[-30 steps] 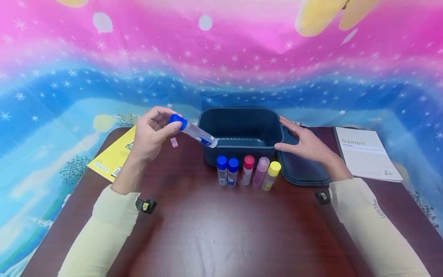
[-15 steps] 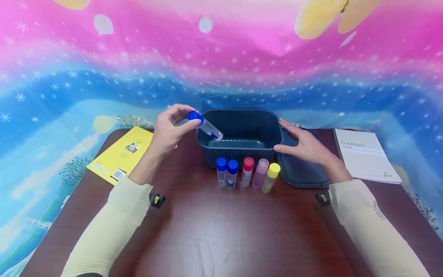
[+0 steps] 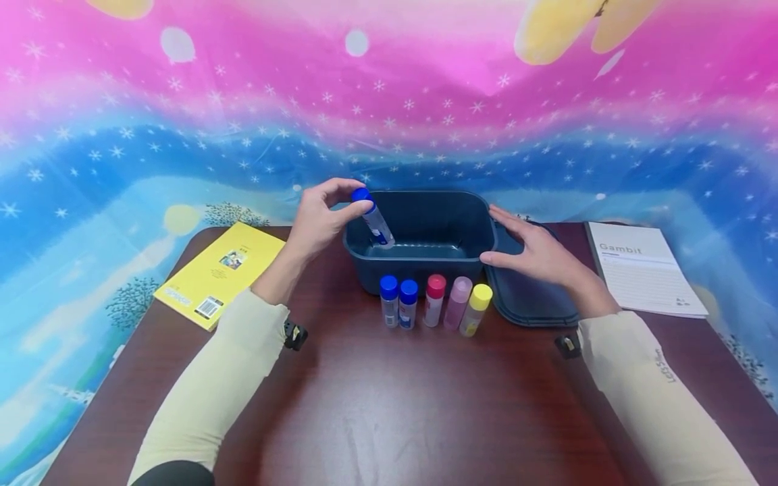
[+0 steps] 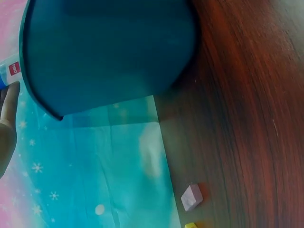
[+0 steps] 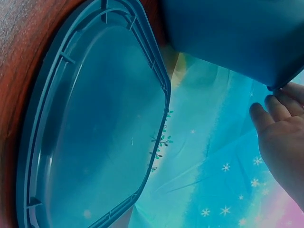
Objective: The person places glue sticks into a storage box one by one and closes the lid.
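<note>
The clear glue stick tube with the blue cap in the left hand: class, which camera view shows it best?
The head view: the clear glue stick tube with the blue cap shows whole, tilted into the dark blue bin. The left wrist view catches only a sliver; the right wrist view shows none.

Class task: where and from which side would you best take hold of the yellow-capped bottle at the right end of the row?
Probably grip the yellow-capped bottle around its cap and upper body, coming from above or the front-right: a pink bottle crowds its left, the bin stands behind.
</note>
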Demonstrator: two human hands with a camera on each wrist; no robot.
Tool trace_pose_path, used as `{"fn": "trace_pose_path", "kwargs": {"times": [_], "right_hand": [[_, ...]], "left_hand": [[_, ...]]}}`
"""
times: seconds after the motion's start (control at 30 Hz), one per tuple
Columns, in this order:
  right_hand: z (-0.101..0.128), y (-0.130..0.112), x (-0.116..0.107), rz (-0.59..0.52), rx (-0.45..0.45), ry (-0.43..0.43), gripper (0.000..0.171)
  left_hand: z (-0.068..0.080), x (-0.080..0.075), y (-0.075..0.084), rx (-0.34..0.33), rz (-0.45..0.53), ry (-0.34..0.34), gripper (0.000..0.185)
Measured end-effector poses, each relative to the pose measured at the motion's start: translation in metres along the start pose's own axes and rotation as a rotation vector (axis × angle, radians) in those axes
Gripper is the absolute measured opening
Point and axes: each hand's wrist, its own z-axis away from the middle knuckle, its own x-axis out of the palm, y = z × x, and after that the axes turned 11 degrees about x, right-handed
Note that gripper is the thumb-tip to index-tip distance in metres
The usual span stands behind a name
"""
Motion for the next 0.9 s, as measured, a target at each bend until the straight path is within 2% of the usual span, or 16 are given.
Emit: {"fn": "trace_pose_path", "kwargs": {"times": [0.2,0.43,0.6,0.77,0.9], "right_hand": [[0.0,0.0,0.001,0.005,-0.002,-0.004,0.087],[0.0,0.001,0.0,0.014,0.001,0.002,0.087],[0.0,0.001,-0.001,0.021,0.005,0.002,0.088],[0.0,0.0,-0.001,0.025,0.009,0.004,0.088],[0.0,0.0,-0.001,0.027,0.01,0.003,0.088]], "left_hand": [[-0.008,0.006,-0.003,-0.03,-0.04,-0.056,0.039],[-0.025,0.019,-0.002,-0.071,-0.089,-0.133,0.036],[-0.035,0.031,-0.005,-0.1,-0.143,-0.151,0.037],[-0.04,0.038,-0.007,-0.14,-0.158,-0.166,0.037],[-0.043,0.042,-0.01,-0.147,-0.175,-0.187,0.037]]}}
